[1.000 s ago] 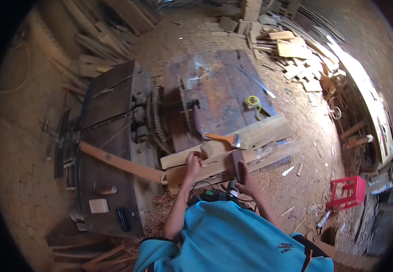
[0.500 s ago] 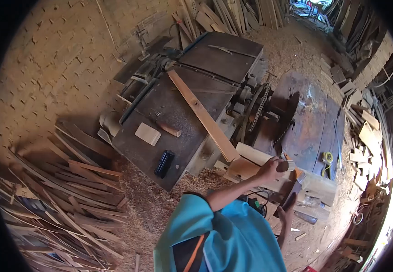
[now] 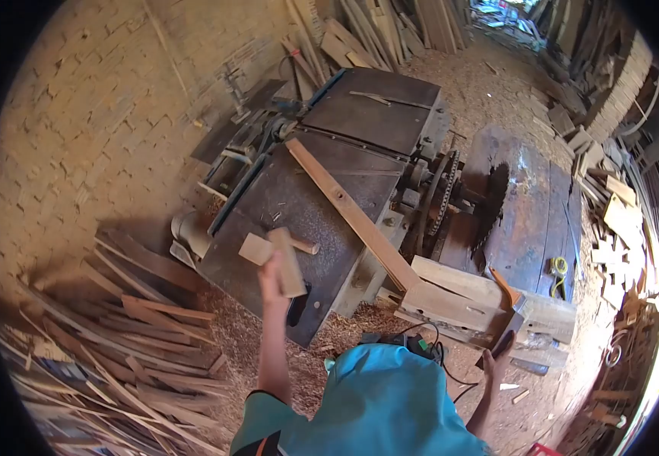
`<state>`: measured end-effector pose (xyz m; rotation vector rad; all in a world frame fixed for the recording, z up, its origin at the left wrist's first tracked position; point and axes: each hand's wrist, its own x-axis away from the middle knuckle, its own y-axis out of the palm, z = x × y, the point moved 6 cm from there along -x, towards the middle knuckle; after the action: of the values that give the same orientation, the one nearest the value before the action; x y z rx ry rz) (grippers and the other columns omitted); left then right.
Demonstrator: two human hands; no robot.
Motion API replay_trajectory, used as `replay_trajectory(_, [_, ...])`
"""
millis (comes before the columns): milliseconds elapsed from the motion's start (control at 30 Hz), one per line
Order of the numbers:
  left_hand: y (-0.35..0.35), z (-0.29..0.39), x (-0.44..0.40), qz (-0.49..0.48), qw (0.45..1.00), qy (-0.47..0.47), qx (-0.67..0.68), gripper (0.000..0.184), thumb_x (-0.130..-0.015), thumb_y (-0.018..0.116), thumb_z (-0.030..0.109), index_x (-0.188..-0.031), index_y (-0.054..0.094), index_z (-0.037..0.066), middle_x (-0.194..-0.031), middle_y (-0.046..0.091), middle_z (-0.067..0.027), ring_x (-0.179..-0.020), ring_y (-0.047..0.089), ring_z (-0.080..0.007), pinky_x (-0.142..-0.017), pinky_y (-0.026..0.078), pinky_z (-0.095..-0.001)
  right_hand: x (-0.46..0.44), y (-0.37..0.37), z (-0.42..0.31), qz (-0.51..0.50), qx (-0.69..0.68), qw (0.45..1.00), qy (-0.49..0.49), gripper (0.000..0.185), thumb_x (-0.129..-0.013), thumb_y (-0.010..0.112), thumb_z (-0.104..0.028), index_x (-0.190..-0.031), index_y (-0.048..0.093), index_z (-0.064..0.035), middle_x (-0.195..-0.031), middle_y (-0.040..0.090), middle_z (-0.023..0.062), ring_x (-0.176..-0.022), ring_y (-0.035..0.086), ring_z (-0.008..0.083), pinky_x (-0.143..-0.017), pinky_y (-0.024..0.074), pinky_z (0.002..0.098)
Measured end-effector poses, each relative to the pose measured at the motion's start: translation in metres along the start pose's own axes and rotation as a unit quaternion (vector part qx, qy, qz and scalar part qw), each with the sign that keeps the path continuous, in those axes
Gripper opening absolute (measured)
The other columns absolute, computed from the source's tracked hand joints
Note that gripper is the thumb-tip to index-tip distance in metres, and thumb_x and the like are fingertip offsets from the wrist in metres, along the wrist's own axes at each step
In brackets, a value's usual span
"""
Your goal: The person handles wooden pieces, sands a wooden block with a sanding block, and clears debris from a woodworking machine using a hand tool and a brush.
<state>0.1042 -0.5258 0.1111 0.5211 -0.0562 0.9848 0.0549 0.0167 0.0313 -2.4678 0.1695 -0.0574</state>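
The left arm (image 3: 274, 349) reaches forward, left hand (image 3: 271, 280) gripping; the right hand (image 3: 496, 362) grips too.

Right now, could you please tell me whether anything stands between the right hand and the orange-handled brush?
Yes: the dark block that the right hand grips, its far end close to the brush.

Turquoise shirt (image 3: 382, 395); yellow tape measure (image 3: 558, 266); orange brush handle (image 3: 503, 284)
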Motion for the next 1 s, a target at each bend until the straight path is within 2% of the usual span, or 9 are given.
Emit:
replay_trajectory(133, [-0.118,0.006,-0.068,0.119,0.977,0.069,-0.162,0.046,-0.071,0.058,0.042,-0.088,0.059,0.0,-0.077,0.059,-0.0069,-0.065,0.056,-0.0179,-0.06,0.044,-0.0304,0.0,-0.001,0.0,0.03,0.015,0.999,0.0,0.084,-0.061,0.057,-0.009,-0.131,0.011,-0.0159,-0.126,0.034,0.0183,-0.109,0.04,0.0356,-0.087,0.0353,0.0377])
replay_trajectory(233, [-0.167,0.02,-0.08,0.246,0.809,0.053,-0.532,0.051,-0.07,0.057,0.046,-0.095,0.059,0.001,-0.091,0.059,-0.0096,-0.078,0.056,-0.0189,-0.071,0.043,-0.0304,0.003,0.004,0.012,0.037,-0.052,0.998,0.0,0.082,-0.063,0.056,-0.006,-0.131,0.011,-0.015,-0.125,0.035,0.0178,-0.11,0.04,0.0319,-0.086,0.0364,0.0369])
replay_trajectory(267, [-0.166,0.02,-0.081,0.228,0.806,0.012,-0.546,0.052,-0.071,0.056,0.047,-0.096,0.059,0.0,-0.092,0.06,-0.0106,-0.079,0.056,-0.0184,-0.07,0.043,-0.031,0.001,0.002,0.007,0.106,0.087,0.981,-0.135,0.082,-0.065,0.055,-0.004,-0.131,0.01,-0.0165,-0.122,0.037,0.0186,-0.095,0.052,0.0295,-0.073,0.0448,0.0355])
replay_trajectory(300, [-0.169,0.015,-0.085,0.207,0.8,-0.033,-0.563,0.053,-0.072,0.055,0.047,-0.097,0.059,0.0,-0.092,0.06,-0.0117,-0.08,0.056,-0.0178,-0.07,0.043,-0.0315,0.004,0.0,0.017,0.068,0.046,0.993,-0.082,0.082,-0.064,0.056,-0.006,-0.131,0.009,-0.0166,-0.123,0.037,0.0191,-0.093,0.053,0.0298,-0.072,0.0448,0.0355])
replay_trajectory(367, [-0.205,-0.013,-0.128,0.148,0.878,0.159,-0.426,0.052,-0.073,0.052,0.05,-0.091,0.061,0.002,-0.082,0.061,-0.0094,-0.075,0.055,-0.017,-0.062,0.043,-0.031,0.001,0.001,0.017,0.025,0.022,0.999,0.007,0.083,-0.064,0.057,-0.01,-0.131,0.009,-0.0166,-0.123,0.035,0.0201,-0.09,0.054,0.0305,-0.069,0.0449,0.0355])
replay_trajectory(533, [-0.17,0.007,-0.112,0.178,0.911,-0.056,-0.367,0.053,-0.077,0.048,0.045,-0.094,0.055,-0.005,-0.081,0.057,-0.0124,-0.068,0.051,-0.0198,-0.056,0.041,-0.033,0.006,-0.001,0.013,-0.034,0.0,0.999,0.039,0.086,-0.061,0.059,-0.011,-0.131,0.009,-0.0152,-0.128,0.03,0.0184,-0.116,0.034,0.0328,-0.091,0.0317,0.0369])
replay_trajectory(733, [-0.152,0.034,-0.137,0.125,0.875,0.193,-0.426,0.032,-0.079,0.045,0.023,-0.095,0.054,-0.003,-0.084,0.053,-0.0081,-0.068,0.048,-0.0176,-0.061,0.041,-0.0307,0.023,-0.002,0.005,-0.039,-0.014,0.99,0.136,0.088,-0.057,0.058,-0.003,-0.131,0.011,-0.0125,-0.129,0.027,0.0182,-0.118,0.03,0.0308,-0.096,0.0277,0.035])
replay_trajectory(867, [-0.055,0.039,-0.115,-0.035,0.895,0.195,-0.4,0.027,-0.077,0.038,0.01,-0.096,0.054,-0.001,-0.089,0.055,-0.0073,-0.082,0.051,-0.0141,-0.072,0.039,-0.0243,0.023,0.011,0.027,0.0,-0.109,0.994,0.019,0.087,-0.057,0.053,0.0,-0.131,0.009,-0.0091,-0.133,0.02,0.0147,-0.123,0.021,0.0251,-0.099,0.0193,0.0315])
replay_trajectory(1000, [-0.011,0.009,-0.149,-0.188,0.916,0.079,-0.345,0.016,-0.08,0.041,0.007,-0.088,0.055,0.005,-0.079,0.057,-0.0017,-0.065,0.05,-0.0063,-0.053,0.039,-0.0188,0.024,0.015,0.027,-0.017,-0.156,0.988,0.005,0.086,-0.056,0.048,0.001,-0.132,0.007,-0.0086,-0.134,0.017,0.0109,-0.124,0.018,0.0215,-0.098,0.0164,0.0281])
